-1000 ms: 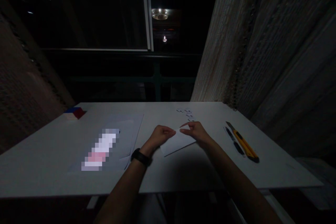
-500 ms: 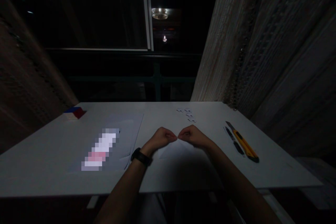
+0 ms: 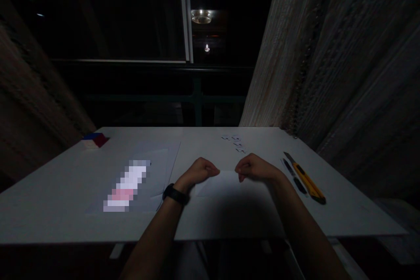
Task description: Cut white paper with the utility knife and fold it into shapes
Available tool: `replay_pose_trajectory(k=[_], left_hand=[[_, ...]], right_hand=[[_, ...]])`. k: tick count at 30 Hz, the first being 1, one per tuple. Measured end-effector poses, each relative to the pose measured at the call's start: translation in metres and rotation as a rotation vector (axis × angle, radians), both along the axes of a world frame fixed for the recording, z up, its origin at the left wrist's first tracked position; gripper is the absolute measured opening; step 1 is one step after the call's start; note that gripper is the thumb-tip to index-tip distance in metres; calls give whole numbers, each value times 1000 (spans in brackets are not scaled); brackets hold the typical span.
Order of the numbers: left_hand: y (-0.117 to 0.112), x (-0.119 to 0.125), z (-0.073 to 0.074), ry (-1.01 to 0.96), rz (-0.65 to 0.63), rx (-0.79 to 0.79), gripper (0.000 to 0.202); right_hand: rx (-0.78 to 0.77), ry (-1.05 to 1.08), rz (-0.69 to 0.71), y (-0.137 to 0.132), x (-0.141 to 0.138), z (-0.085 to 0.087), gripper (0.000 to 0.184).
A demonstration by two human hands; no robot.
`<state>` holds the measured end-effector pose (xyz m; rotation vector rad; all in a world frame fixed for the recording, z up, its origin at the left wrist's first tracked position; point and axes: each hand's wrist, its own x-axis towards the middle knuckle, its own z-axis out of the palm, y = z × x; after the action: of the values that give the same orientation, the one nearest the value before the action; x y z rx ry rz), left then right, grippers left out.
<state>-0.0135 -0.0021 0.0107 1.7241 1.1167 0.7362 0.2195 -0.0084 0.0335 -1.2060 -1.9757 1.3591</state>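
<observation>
A small white sheet of paper (image 3: 219, 187) lies in front of me, its far edge between my two hands. My left hand (image 3: 199, 171), with a dark watch (image 3: 175, 194) on the wrist, pinches that edge toward the left. My right hand (image 3: 257, 167) has its fingertips closed on the same edge, a short gap to the right. Shadow covers the near part of the paper, and my right hand and forearm hide its right side.
Several small pieces with dark curved outlines (image 3: 234, 143) lie beyond my hands. To the right are a black pen (image 3: 294, 178) and a yellow utility knife (image 3: 309, 180). Larger sheets (image 3: 160, 162) with a blurred-out item (image 3: 127, 183) lie left, a coloured cube (image 3: 94, 141) behind them.
My right hand has moved right along the paper's far edge, away from my left hand. The fingertips, almost touching before, are now apart. My left hand has hardly moved.
</observation>
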Motion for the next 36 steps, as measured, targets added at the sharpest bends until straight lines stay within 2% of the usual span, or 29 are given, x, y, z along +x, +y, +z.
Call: replay_pose_trajectory(k=[9,11,15,17,19,22,30,36], left_hand=[[2,-2,-1,-16,-24,-35,27],[4,-3,-1,-47,27,-55,26],[4,-2,4,-218,228,-74,29],[3,0,7,-322,317,-92,32],[1,2,10,-387,353,-108,34],[0,4,9,-418,326,-127,35],[1,4,5,-383,235,-165,33],[1,4,3,-344,196,-186,33]], right_hand=[[-85,80,15,1,10,0,25],[-72,150,-60,5,13,-2,26],[-16,406,-398,14,3,-7,33],[-54,470,-451,14,-11,-11,39],[-118,487,-417,12,-26,-15,42],[-117,518,-439,9,-41,-21,37],[-22,734,-752,15,-37,-26,37],[27,831,-811,16,-34,-22,35]])
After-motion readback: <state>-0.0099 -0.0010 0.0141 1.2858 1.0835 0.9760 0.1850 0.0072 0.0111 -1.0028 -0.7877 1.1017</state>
